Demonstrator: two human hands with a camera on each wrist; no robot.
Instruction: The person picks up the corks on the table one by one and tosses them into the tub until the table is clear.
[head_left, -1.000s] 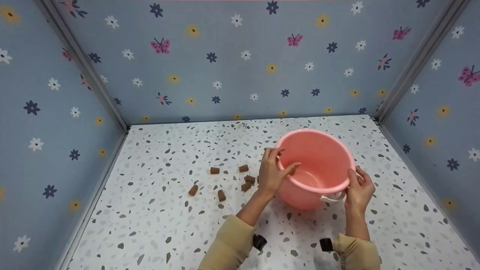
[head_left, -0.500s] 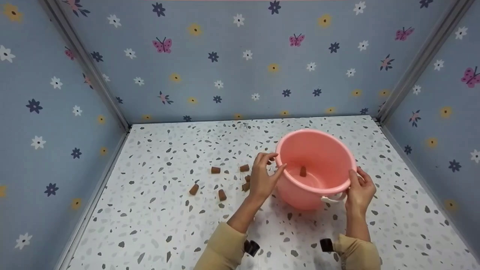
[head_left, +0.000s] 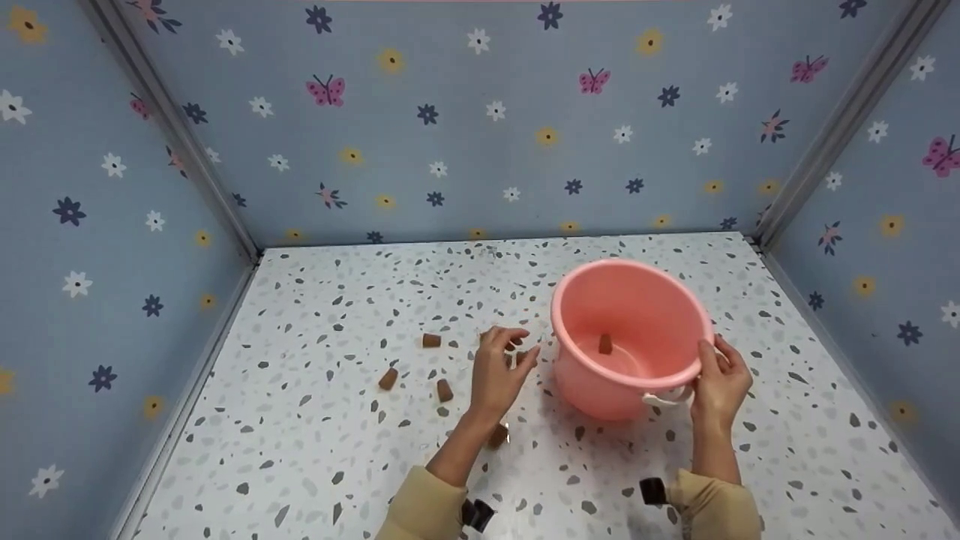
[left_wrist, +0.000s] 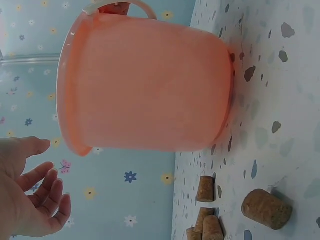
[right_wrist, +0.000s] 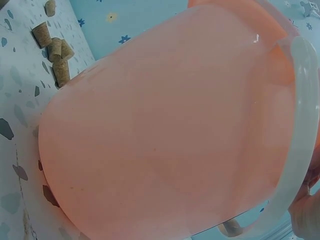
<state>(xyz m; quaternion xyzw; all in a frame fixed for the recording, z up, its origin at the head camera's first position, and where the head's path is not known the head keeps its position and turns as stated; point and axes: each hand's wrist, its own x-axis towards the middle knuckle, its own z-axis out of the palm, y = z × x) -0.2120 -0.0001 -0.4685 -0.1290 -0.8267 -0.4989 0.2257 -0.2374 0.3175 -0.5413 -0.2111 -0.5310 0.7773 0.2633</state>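
A pink bucket (head_left: 630, 300) with a white handle (head_left: 667, 396) stands on the speckled surface, its mouth facing up toward the head camera. One brown cork stopper (head_left: 605, 343) lies inside it on the bottom. My right hand (head_left: 720, 382) grips the bucket's rim on the right side, thumb over the edge. Left of the bucket, my left hand (head_left: 499, 375) hovers with its fingers loosely bent and nothing between them; the left wrist view shows this hand (left_wrist: 32, 195) apart from the bucket (left_wrist: 150, 85). It hides part of the cork group beneath it in the head view.
Loose corks lie left of the bucket, among them a cork (head_left: 431, 340) at the back, another cork (head_left: 388, 379) and a cork (head_left: 444, 390). One more cork (head_left: 498, 435) sits beside the left forearm. Flower-patterned walls (head_left: 480, 135) enclose the surface at the back and sides.
My left hand has drawn out of the bucket and moved left, away from the rim. A cork now shows inside the bucket. My right hand stays on the rim.
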